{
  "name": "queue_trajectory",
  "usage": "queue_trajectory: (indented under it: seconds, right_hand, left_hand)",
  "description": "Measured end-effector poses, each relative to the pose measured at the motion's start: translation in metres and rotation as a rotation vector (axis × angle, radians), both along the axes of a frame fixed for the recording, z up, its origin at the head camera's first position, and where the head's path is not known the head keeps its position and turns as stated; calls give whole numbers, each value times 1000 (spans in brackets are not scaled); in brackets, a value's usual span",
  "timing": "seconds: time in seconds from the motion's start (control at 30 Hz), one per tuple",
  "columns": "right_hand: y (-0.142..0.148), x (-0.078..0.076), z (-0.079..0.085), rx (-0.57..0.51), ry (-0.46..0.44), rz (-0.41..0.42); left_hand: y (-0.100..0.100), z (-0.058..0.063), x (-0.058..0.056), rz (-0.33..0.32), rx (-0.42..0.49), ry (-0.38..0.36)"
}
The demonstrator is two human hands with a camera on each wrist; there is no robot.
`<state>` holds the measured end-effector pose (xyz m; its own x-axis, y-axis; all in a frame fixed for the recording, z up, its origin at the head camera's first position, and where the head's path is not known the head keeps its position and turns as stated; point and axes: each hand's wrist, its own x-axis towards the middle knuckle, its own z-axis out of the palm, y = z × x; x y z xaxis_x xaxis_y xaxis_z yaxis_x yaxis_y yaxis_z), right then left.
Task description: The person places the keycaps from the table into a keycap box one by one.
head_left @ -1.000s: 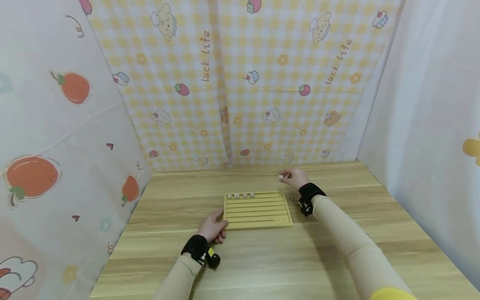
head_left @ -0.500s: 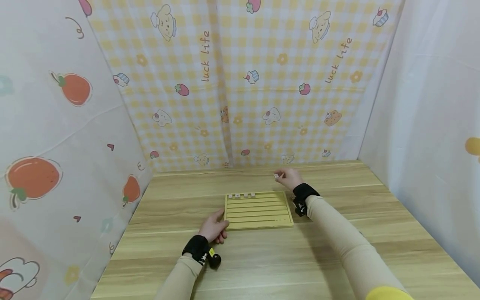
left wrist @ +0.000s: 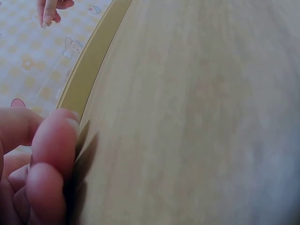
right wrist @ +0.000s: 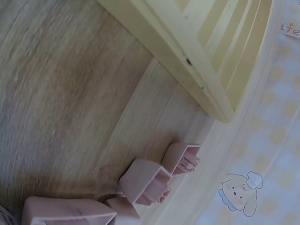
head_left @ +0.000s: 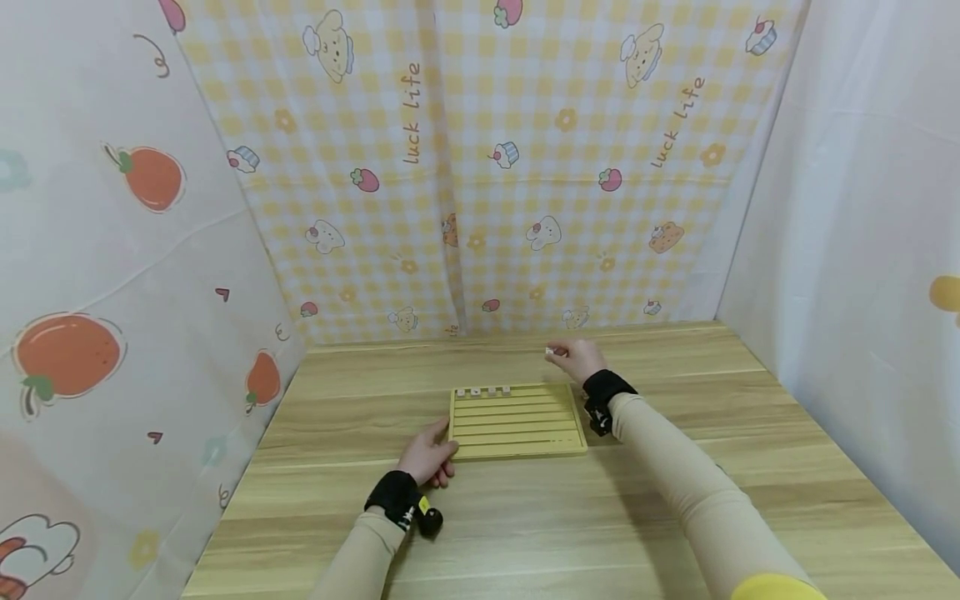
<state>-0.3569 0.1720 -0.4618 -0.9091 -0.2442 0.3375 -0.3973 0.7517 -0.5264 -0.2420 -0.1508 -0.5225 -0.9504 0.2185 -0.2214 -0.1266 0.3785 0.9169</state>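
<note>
A yellow slotted tray (head_left: 517,429) lies on the table, with several pale keycaps (head_left: 491,391) lined up in its back row from the left. My left hand (head_left: 426,457) grips the tray's front left corner between thumb and fingers; curled fingers (left wrist: 54,140) show against its rim in the left wrist view. Beyond the back right part of the tray, my right hand (head_left: 581,360) pinches a small pale keycap (head_left: 550,352) above the table. More pink keycaps (right wrist: 146,180) lie beside the tray in the right wrist view, hollow undersides and stems showing.
The wood-grain table (head_left: 525,525) runs back to a checked cloth (head_left: 510,250) hanging behind it. White printed cloths hang on the left and right sides. My right forearm (head_left: 675,475) hides part of the table to the right of the tray.
My right hand has moved a little to the left with the keycap and has nearly stopped since half a second ago. The left hand and the tray stay where they were.
</note>
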Motion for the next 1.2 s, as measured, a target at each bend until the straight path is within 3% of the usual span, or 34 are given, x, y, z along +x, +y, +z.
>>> queue_trajectory:
  seconds: [0.4,0.67,0.93,1.2]
  right_hand:
    - [-20,-2,-10,60,-149,81]
    - [-37,-2,-19,174,-158,155]
    - [-43,2,-21,209,-283,120]
    - [-48,1,-23,292,-260,118]
  left_hand:
    - [-1,1,2,2,3,2]
    - [0,2,2,1,12,2]
    - [1,1,1,-5,16,2]
    - [1,3,1,2,8,-2]
